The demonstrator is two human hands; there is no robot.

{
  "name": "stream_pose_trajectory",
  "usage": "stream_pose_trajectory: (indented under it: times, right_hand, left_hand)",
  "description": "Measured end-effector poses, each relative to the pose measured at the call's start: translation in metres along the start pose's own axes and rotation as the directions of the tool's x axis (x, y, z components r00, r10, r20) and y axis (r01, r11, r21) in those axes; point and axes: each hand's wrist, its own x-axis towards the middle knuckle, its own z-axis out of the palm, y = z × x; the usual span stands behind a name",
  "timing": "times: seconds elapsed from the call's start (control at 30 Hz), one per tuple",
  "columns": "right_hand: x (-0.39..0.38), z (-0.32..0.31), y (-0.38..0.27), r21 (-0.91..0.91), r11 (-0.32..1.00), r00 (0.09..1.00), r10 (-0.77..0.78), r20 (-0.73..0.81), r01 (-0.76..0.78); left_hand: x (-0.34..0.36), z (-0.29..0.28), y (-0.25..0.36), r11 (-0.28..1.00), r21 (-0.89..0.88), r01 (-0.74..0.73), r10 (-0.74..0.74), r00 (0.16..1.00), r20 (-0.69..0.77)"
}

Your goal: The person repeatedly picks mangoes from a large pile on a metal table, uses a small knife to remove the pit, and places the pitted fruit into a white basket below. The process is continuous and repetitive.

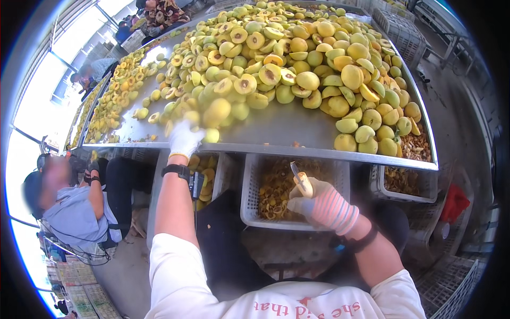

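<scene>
A large heap of yellow-green stone fruit, many cut in half with brown centres, covers much of the metal table. My left hand, in a white glove, is at the table's near edge beside the fruit. Its fingers are smeared by motion, and several fruits around them are blurred, so I cannot tell whether it holds one. My right hand, in a grey glove with a striped cuff, is closed round the wooden handle of a small knife. The metal blade points up and away, above a crate.
Below the table edge stand a grey crate of brown and yellow scraps, a crate of cut fruit and another scrap crate. A seated co-worker is at the left. The table's raised metal rim runs across in front of me.
</scene>
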Motion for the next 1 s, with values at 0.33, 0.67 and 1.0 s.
stream_pose_trajectory:
  times: [0.33, 0.67, 1.0]
  right_hand:
    - [0.009, 0.013, 0.016, -0.22, 0.879, 0.881, -0.455, -0.125, 0.423]
    - [0.029, 0.013, 0.022, -0.535, 0.817, 0.906, -0.372, -0.202, 0.216]
    - [0.052, 0.022, 0.046, -0.387, 0.844, 0.884, -0.449, -0.13, 0.371]
  left_hand:
    - [-0.097, -0.026, 0.129, 0.148, -0.978, 0.147, 0.218, 0.96, 0.178]
    - [-0.149, 0.011, 0.186, -0.246, -0.909, 0.338, 0.304, 0.917, 0.258]
    - [-0.156, 0.035, 0.179, -0.357, -0.908, 0.22, 0.276, 0.953, 0.122]
